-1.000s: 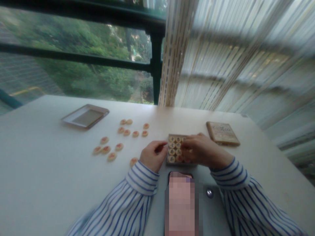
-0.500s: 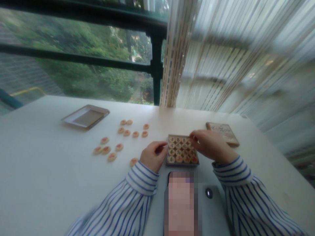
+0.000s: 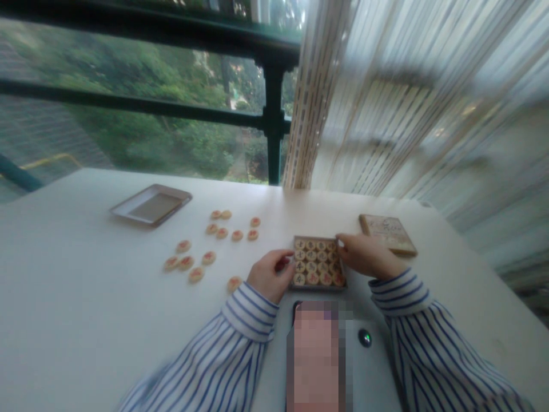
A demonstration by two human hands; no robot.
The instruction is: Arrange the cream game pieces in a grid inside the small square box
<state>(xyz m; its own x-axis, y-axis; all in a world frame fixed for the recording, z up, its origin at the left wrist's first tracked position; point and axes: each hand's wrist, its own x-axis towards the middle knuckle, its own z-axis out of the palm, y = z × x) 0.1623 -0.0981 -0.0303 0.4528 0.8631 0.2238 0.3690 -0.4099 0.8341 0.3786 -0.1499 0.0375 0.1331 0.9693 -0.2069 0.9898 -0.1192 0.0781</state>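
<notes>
A small wooden box point(image 3: 318, 238) filled with round wooden game pieces sits on the white table point(image 3: 86, 320) just in front of me. My left hand point(image 3: 269, 274) is curled against the box's left side, and a reddish piece seems to sit between its fingers. My right hand point(image 3: 364, 256) rests at the box's right edge with its fingers bent, touching the top right corner. Several loose round pieces point(image 3: 208, 257) with red marks lie scattered to the left of the box.
A flat wooden lid or tray point(image 3: 151, 205) lies at the back left. A second flat wooden box point(image 3: 388, 233) lies at the back right. A window railing and slatted blinds stand behind the table. A blurred-out object sits at the near edge.
My right hand has drawn back from over the box to its right edge, uncovering the rows of pieces. My left hand has stayed at the left side.
</notes>
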